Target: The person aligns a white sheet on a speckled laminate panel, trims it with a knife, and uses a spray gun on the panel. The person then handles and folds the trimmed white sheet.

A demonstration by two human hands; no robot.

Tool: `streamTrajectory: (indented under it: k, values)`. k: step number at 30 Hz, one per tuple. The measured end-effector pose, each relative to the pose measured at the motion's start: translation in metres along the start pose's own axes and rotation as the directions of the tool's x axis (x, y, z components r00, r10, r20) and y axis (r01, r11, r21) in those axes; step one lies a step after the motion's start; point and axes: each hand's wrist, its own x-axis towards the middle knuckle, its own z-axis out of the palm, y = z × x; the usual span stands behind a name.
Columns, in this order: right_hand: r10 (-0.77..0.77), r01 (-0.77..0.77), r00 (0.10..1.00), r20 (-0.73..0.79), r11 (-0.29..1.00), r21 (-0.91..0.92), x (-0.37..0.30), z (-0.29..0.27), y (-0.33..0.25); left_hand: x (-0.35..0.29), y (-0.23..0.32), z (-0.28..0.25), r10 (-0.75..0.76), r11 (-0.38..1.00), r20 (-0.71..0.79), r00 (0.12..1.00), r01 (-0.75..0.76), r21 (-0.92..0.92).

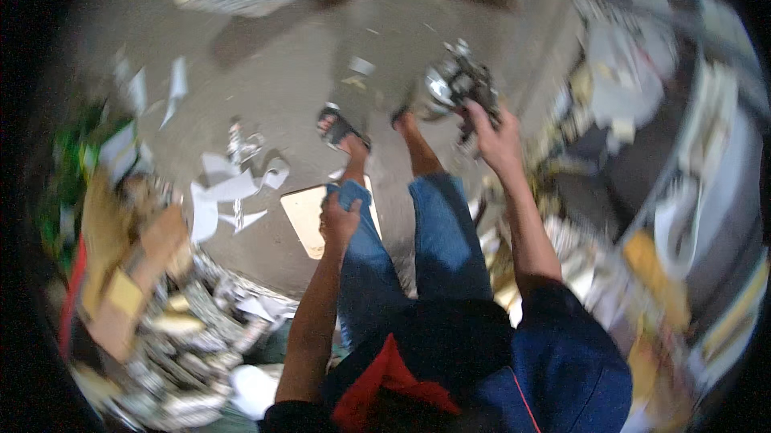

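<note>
As the right hand [491,137] grips one metal part [454,87], left hand [339,220] empty

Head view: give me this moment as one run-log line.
right hand: raised, gripping dark metal part | left hand: resting on left knee, nothing visibly held | floor: paper scraps | frame blurred

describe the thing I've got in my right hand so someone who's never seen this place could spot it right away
Start from the grey concrete floor between the two heaps of scrap, and follow the raised right hand ahead of the sandalled feet. It grips a lumpy metal part, dark with one shiny rounded silver face. Unlike the flat paper scraps and the pale board on the floor, it is bulky, metallic and held in the air.
</note>
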Motion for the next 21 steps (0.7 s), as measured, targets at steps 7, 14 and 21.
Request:
streamTrajectory:
  k: [7,14,21]
  values:
    - [0.347,-0.47,0.818,-0.458,0.863,-0.184,-0.067,-0.036,0.193,0.011,-0.007,0.02,0.059,0.983,0.054,0.997,-0.067,0.168]
    - [0.539,-0.778,0.446,-0.715,0.628,-0.012,-0.078,-0.099,0.427,-0.011,0.026,0.045,0.068,0.95,0.026,0.997,-0.072,0.304]
    - [0.525,-0.23,0.827,-0.199,-0.007,-0.973,-0.039,-0.18,0.658,-0.028,0.062,0.086,0.072,0.931,-0.034,0.997,-0.055,0.36]
